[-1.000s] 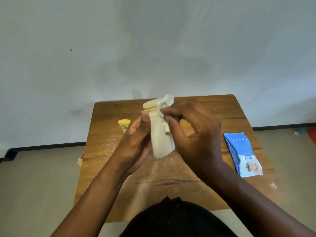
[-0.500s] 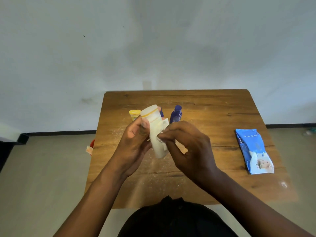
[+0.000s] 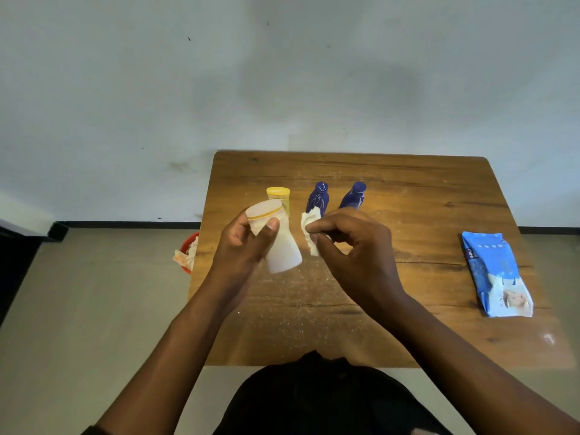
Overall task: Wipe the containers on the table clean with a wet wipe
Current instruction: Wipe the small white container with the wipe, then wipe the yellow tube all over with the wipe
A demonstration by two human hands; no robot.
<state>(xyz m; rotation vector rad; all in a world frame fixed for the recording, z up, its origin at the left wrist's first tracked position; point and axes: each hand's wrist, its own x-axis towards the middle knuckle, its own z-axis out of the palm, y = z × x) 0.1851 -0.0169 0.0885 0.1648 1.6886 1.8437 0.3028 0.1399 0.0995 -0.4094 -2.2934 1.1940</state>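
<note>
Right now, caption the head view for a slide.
Left hand holds a white bottle; right hand pinches a wipe beside it.

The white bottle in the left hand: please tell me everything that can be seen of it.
The white bottle looks like matte, slightly translucent plastic, with a wide cap end marked off by a thin yellow ring and a body that narrows, then widens. It is held tilted above the table, cap end up and to the left. Only the left hand grips it, thumb across the front. The wet wipe is apart from it.
</note>
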